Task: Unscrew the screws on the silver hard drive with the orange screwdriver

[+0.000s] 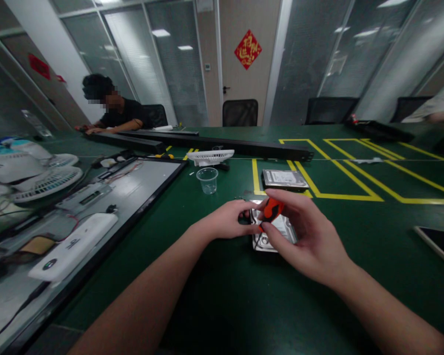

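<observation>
My right hand (311, 236) is closed around an orange and black screwdriver (273, 209), thumb and fingers on its handle. The screwdriver's thin dark shaft slants down toward a silver hard drive (286, 230) lying on the table. From the left, my left hand (231, 219) reaches over the drive's left edge. Its thumb and forefinger close in at the lower part of the screwdriver, and my fingers cover part of the drive. Just behind lies a second hard drive (284, 179), label side up, which neither hand touches.
A clear plastic cup (207, 181) and a white fan part (210, 157) stand beyond my left hand. To the left lies a large panel (133, 192) bearing a white device (74, 246). Long black rails (237, 148) cross the green table (222, 296). A person (118, 111) sits opposite.
</observation>
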`<state>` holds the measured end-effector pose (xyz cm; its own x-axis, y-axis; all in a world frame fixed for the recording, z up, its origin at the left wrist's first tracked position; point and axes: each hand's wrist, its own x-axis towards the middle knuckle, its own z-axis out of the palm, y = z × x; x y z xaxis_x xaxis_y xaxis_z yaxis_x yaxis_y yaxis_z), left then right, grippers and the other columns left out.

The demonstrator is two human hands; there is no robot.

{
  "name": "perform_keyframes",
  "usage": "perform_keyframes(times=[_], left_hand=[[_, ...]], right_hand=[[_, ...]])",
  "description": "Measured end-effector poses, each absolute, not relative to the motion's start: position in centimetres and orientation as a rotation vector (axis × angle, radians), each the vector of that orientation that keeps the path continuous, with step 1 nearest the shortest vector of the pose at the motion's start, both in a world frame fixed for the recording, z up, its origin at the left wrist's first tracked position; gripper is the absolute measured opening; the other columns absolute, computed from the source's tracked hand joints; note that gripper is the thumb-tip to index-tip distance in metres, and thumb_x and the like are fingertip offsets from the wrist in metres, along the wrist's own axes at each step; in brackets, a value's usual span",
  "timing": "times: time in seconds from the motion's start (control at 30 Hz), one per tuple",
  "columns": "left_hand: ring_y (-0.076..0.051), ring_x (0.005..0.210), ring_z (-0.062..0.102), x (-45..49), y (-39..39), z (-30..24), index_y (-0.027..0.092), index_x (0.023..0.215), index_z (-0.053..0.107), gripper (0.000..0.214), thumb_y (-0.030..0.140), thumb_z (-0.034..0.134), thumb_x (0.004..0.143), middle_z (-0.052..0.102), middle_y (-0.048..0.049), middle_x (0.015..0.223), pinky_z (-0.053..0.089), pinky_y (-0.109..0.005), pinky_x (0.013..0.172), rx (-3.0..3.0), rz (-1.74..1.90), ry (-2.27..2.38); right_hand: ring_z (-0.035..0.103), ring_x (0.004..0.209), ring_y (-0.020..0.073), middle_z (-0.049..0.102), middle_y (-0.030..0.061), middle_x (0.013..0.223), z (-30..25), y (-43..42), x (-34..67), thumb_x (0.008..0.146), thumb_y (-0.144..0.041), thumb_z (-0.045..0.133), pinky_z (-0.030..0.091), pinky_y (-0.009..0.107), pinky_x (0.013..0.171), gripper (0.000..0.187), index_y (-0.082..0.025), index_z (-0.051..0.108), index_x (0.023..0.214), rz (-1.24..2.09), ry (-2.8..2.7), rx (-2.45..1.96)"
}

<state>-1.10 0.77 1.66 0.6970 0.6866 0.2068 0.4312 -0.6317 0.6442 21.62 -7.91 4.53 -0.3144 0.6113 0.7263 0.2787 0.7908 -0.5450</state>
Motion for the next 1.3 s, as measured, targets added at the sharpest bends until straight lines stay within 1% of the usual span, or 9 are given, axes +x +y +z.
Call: perform_keyframes(times=[0.1, 0.3, 0.47, 0.63, 0.73, 0.93, 1.07, 1.23, 1.3], left_hand=[[-0.03, 0.105, 0.074, -1.05, 0.74, 1.77, 0.024, 0.14, 0.078, 0.053, 0.05, 0.087, 0.094, 0.08, -0.0097, 0.12, 0.059, -0.043, 0.095, 2.334, 0.586, 0.879], [-0.033, 0.117, 0.075, -1.05, 0.81, 1.46, 0.021, 0.135, 0.078, 0.048, 0.05, 0.084, 0.097, 0.08, -0.0124, 0.129, 0.059, -0.047, 0.105, 2.311, 0.633, 0.805], [-0.031, 0.114, 0.076, -1.05, 0.72, 1.4, 0.021, 0.132, 0.078, 0.048, 0.05, 0.087, 0.095, 0.079, -0.0116, 0.127, 0.059, -0.045, 0.103, 2.302, 0.609, 0.855], [-0.031, 0.107, 0.074, -0.94, 0.55, 1.93, 0.022, 0.138, 0.077, 0.054, 0.054, 0.086, 0.095, 0.079, -0.0104, 0.12, 0.058, -0.042, 0.095, 2.329, 0.587, 0.892], [-0.029, 0.1, 0.072, -0.97, 0.6, 2.02, 0.024, 0.141, 0.077, 0.055, 0.055, 0.085, 0.095, 0.08, -0.0082, 0.115, 0.057, -0.04, 0.091, 2.374, 0.586, 0.878], [-0.032, 0.114, 0.074, -1.05, 0.73, 1.64, 0.022, 0.136, 0.078, 0.049, 0.051, 0.085, 0.097, 0.079, -0.0111, 0.128, 0.059, -0.045, 0.103, 2.33, 0.597, 0.859], [-0.032, 0.116, 0.075, -1.01, 0.64, 1.63, 0.021, 0.131, 0.078, 0.046, 0.049, 0.086, 0.096, 0.08, -0.0113, 0.129, 0.059, -0.046, 0.106, 2.313, 0.594, 0.865], [-0.031, 0.109, 0.074, -0.97, 0.54, 1.93, 0.021, 0.135, 0.078, 0.051, 0.052, 0.086, 0.095, 0.08, -0.0116, 0.125, 0.059, -0.044, 0.098, 2.32, 0.588, 0.887], [-0.03, 0.104, 0.074, -0.92, 0.52, 2.06, 0.022, 0.136, 0.078, 0.052, 0.052, 0.087, 0.094, 0.08, -0.0105, 0.123, 0.059, -0.041, 0.094, 2.318, 0.58, 0.898]], right_hand=[[0.079, 0.124, 0.0287, 0.077, 0.0073, 0.146, 4.48, -7.89, 21.63, 0.1, -0.017, 0.078, 0.065, 0.05, 0.112, 0.069, -0.038, 0.057, 0.163, 0.382, -1.915, -0.685], [0.077, 0.127, 0.0296, 0.077, 0.0059, 0.143, 4.63, -7.58, 21.53, 0.098, -0.019, 0.086, 0.065, 0.048, 0.109, 0.073, -0.041, 0.058, 0.162, 0.291, -1.927, -0.649], [0.076, 0.123, 0.0283, 0.077, 0.0046, 0.138, 4.68, -7.54, 21.52, 0.1, -0.017, 0.083, 0.064, 0.047, 0.106, 0.07, -0.042, 0.059, 0.16, 0.28, -1.924, -0.665], [0.076, 0.126, 0.028, 0.073, 0.0066, 0.148, 4.58, -7.86, 21.49, 0.1, -0.017, 0.079, 0.063, 0.048, 0.111, 0.073, -0.041, 0.055, 0.164, 0.363, -1.898, -0.698], [0.077, 0.125, 0.0281, 0.073, 0.0071, 0.145, 4.64, -7.98, 21.51, 0.099, -0.016, 0.078, 0.063, 0.046, 0.109, 0.073, -0.04, 0.053, 0.164, 0.403, -1.897, -0.698], [0.075, 0.13, 0.0277, 0.075, 0.0035, 0.145, 4.85, -7.77, 21.51, 0.098, -0.017, 0.085, 0.061, 0.045, 0.112, 0.075, -0.043, 0.056, 0.162, 0.319, -1.933, -0.658], [0.076, 0.127, 0.0274, 0.077, 0.0029, 0.143, 4.76, -7.69, 21.47, 0.1, -0.017, 0.083, 0.06, 0.046, 0.113, 0.073, -0.044, 0.057, 0.163, 0.296, -1.925, -0.673], [0.075, 0.132, 0.027, 0.072, 0.0039, 0.151, 4.46, -7.72, 21.52, 0.1, -0.017, 0.082, 0.06, 0.046, 0.116, 0.075, -0.044, 0.054, 0.165, 0.347, -1.91, -0.677], [0.075, 0.131, 0.0276, 0.071, 0.0055, 0.15, 4.39, -7.74, 21.52, 0.1, -0.018, 0.081, 0.063, 0.045, 0.112, 0.076, -0.042, 0.052, 0.166, 0.378, -1.894, -0.691]])
